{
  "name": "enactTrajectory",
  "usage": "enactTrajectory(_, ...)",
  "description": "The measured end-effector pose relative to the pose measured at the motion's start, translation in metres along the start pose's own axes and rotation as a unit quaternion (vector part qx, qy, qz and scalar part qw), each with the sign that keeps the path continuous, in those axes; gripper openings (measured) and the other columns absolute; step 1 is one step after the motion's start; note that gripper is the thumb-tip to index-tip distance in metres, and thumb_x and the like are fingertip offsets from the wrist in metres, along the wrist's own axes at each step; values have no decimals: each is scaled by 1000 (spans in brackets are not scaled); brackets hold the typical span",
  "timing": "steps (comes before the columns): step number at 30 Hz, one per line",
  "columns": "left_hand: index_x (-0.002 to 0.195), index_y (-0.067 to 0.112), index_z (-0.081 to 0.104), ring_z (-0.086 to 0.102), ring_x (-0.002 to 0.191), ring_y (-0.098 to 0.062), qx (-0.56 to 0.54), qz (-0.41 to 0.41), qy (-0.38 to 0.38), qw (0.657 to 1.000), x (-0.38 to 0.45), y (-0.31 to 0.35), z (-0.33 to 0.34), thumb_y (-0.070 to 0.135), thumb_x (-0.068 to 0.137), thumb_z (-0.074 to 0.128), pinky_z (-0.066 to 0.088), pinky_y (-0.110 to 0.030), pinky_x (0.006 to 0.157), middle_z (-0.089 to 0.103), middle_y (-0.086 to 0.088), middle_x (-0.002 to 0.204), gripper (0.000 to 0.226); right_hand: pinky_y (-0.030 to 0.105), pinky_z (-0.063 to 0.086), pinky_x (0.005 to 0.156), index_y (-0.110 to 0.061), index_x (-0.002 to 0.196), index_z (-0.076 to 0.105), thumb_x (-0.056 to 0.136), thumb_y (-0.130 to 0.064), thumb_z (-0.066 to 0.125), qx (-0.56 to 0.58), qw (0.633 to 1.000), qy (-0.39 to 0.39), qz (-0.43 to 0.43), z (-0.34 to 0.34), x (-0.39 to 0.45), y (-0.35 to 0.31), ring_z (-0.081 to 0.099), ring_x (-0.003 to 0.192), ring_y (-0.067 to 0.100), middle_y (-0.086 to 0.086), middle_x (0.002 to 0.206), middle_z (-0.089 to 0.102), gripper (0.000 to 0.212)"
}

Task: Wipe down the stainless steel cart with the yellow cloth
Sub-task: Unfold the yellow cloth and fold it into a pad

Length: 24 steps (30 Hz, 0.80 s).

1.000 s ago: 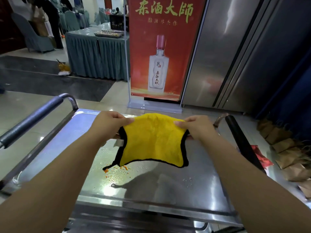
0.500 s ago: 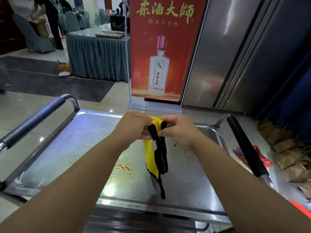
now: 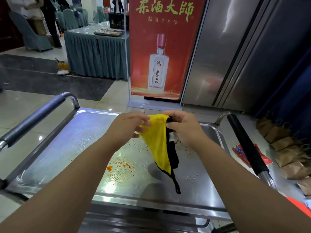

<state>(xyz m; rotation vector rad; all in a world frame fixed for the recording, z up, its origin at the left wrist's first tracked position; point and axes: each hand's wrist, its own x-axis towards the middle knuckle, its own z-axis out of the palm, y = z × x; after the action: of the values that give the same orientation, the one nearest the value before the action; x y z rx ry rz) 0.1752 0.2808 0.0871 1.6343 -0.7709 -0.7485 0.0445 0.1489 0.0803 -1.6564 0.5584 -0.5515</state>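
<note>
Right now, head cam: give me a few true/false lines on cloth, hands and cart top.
1. The yellow cloth lies flat on the cart. False: it hangs folded in the air above the tray.
2. The right hand pinches the cloth's top edge. True.
3. The left hand rests on the cart's handle. False: it is at the cloth, fingers touching its yellow side.
4. Orange food bits lie on the cart's top tray. True.
5. A red banner showing a bottle stands beyond the cart. True.
</note>
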Motion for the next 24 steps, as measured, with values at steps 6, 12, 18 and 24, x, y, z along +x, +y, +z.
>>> enactTrajectory(6, 115, 36, 46, 48, 101, -14, 137, 31, 70, 988, -1, -24, -17, 31, 68, 82, 38, -19, 66, 48, 6, 114, 59, 28, 54, 64, -18, 94, 68, 84, 14, 51, 32, 999, 4, 12, -5, -6, -1, 64, 73, 16, 2, 85, 69, 37)
enactTrajectory(12, 89, 23, 66, 59, 78, -12, 146, 76, 38, 986, -4, -26, -18, 28, 73, 77, 45, -19, 64, 65, 2, 85, 20, 37, 35, 62, -21, 70, 74, 79, 16, 48, 66, 997, 35, 21, -11, -2, 4, 40, 70, 31, -1, 61, 62, 46)
enactTrajectory(18, 82, 25, 67, 58, 75, -9, 114, 86, 51, 988, -11, -15, -13, 32, 79, 70, 45, -19, 61, 65, 1, 85, 8, 28, 50, 60, -9, 78, 64, 78, 20, 49, 16, 998, 37, 54, -14, -6, 5, 58, 66, 19, 2, 70, 64, 33)
enactTrajectory(24, 79, 28, 66, 58, 72, -4, 113, 92, 62, 987, -14, 0, -12, 35, 77, 71, 48, -20, 60, 63, 7, 81, 9, 32, 52, 74, -18, 105, 56, 76, 15, 63, 52, 995, -56, 70, -7, -14, 13, 62, 90, 23, 7, 105, 62, 44)
